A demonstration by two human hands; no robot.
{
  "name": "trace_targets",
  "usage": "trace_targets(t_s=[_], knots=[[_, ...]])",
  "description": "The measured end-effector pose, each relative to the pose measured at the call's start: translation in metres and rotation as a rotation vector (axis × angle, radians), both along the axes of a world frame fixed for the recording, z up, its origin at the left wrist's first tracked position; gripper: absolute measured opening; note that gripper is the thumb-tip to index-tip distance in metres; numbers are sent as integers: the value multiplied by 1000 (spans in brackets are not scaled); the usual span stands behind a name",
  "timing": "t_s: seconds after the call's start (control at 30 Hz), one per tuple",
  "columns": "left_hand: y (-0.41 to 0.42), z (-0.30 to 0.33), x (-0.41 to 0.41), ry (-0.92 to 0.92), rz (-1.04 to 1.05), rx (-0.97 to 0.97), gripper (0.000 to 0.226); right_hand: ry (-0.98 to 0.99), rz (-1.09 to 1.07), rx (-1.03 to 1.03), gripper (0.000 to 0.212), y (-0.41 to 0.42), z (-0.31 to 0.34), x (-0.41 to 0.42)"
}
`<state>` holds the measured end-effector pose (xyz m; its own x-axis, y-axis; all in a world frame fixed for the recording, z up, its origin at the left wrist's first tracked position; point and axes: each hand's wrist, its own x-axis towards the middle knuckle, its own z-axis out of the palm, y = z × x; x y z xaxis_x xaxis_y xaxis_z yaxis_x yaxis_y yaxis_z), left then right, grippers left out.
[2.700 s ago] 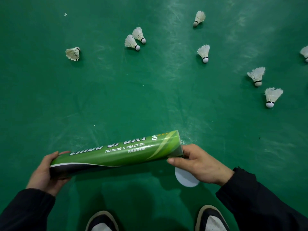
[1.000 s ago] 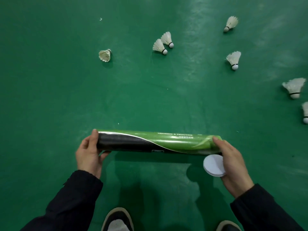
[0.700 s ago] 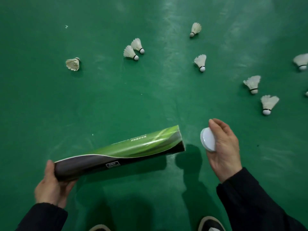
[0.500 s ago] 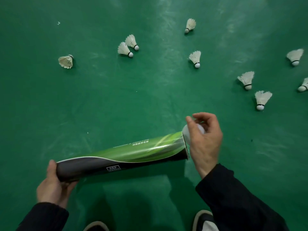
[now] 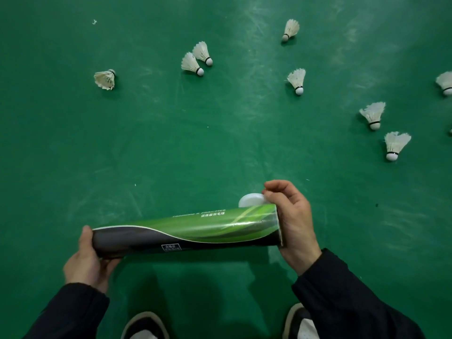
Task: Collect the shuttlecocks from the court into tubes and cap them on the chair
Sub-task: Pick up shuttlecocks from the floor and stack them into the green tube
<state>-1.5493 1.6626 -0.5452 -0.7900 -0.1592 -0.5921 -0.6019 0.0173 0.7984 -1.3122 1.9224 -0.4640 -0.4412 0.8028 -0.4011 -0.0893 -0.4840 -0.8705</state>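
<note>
A green and black shuttlecock tube (image 5: 186, 231) lies almost level in front of me. My left hand (image 5: 86, 261) grips its black end. At the green end my right hand (image 5: 292, 223) covers the tube's mouth with the palm and pinches a white round cap (image 5: 250, 199) between thumb and fingers just above the rim. Several white feather shuttlecocks lie scattered on the green court floor (image 5: 220, 133): one at the far left (image 5: 105, 79), a touching pair (image 5: 197, 59) at the middle back, others (image 5: 297, 80) to the right (image 5: 373, 115).
My two shoes (image 5: 144, 325) show at the bottom edge, below the tube. More shuttlecocks (image 5: 393, 144) sit near the right edge of the view (image 5: 445, 83). A tiny white scrap (image 5: 94, 21) lies at the far left back.
My right hand pulled the white cap off the tube's end, swung it away, then brought it back against the green end. The tube has levelled out and the view shifted slightly.
</note>
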Motion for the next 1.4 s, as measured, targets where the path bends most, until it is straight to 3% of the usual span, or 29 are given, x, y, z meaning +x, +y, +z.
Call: trace_targets(t_s=[0.17,0.3,0.47,0.57,0.7,0.87,1.0,1.13,1.3,1.4], knots=[[0,-1,1,-32,5,-30,41,17,-100,-36,25,9,5,-2],[-7,-6,-2,-53,38,8,51,132,-268,117,24,21,16,6],[-15,-16,-6,-71,49,41,55,91,-150,372,30,12,27,9],[-21,-21,-9,-108,34,66,52,55,-129,387,28,12,28,6],[-24,-24,-10,-144,41,72,44,119,-82,448,40,9,33,8],[-26,-21,-9,-114,64,86,64,134,20,657,25,-1,42,8],[-20,-22,-4,-135,32,85,50,169,78,507,41,-4,38,5],[-1,-21,-3,-126,-12,93,52,119,111,525,20,-2,39,14],[68,-13,6,-127,-190,132,36,-178,24,653,36,24,45,69],[108,-24,6,-131,-327,180,69,-158,-148,597,38,38,50,106]])
